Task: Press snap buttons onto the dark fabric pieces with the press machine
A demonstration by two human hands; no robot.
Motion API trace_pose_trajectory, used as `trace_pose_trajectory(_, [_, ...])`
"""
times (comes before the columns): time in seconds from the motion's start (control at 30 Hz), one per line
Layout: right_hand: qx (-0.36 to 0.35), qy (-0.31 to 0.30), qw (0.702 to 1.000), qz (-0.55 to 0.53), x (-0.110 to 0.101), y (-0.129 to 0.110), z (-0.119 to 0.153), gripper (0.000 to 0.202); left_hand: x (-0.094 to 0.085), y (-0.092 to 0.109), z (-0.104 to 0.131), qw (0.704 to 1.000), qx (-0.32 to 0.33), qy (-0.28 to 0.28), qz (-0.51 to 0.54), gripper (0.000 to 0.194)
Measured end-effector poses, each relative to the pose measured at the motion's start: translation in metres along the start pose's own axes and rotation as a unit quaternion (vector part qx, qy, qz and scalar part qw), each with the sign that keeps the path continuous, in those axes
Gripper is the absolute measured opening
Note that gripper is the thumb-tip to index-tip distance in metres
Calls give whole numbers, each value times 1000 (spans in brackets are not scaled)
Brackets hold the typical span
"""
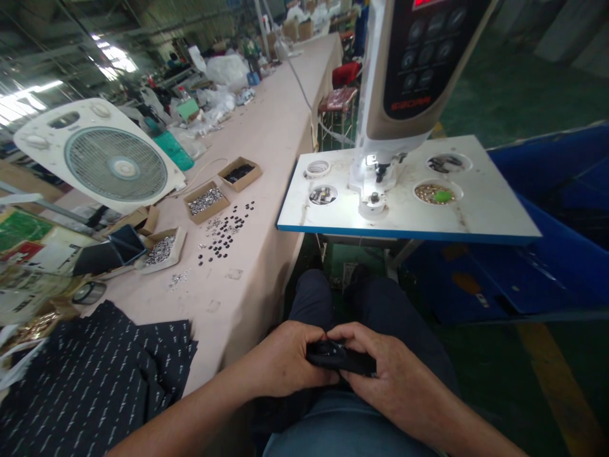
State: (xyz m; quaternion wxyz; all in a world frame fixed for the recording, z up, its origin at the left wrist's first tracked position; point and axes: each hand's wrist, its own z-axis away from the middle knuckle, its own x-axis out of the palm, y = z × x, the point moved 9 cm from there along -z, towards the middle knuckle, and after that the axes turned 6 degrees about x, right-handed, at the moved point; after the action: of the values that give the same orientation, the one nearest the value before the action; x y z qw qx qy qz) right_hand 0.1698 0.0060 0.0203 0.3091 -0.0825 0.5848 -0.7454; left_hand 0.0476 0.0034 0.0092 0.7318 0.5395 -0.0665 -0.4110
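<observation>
Over my lap, both hands grip a folded piece of black cloth (340, 357); a few pale marks show on it. My left hand (288, 358) is closed round one end, thumb on top. At the other end, the fingers of my right hand (387, 365) are wrapped round it, its thumb near the left one. Beyond them stands a snap-fastening machine (413, 70) on a white table (333, 219), well apart from both hands. Round cups in that table hold small metal parts (435, 192). Dark patterned cloth (90, 381) lies left of my left arm.
On the long bench (266, 235) at left, small boxes (207, 203) hold metal fasteners, and black snap caps (223, 238) lie scattered. A box fan (111, 155) stands behind them. Blue bins (537, 254) sit to the right. The white table's blue front edge lies ahead of my knees.
</observation>
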Motion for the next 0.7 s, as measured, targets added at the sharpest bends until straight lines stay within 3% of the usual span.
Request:
trace_pose_trajectory(0.3, [84,-60,994,-42,-4,5,-5,38,6,-8,-3,990,-44,-59,120,24])
trace_pose_trajectory(0.57, [109,-75,989,-64,-7,23,-11,36,20,-25,-12,979,-75,6,189,20])
trace_pose_trajectory(0.7, [120,-103,985,-63,-8,48,-16,39,30,-37,-20,971,-70,33,224,27])
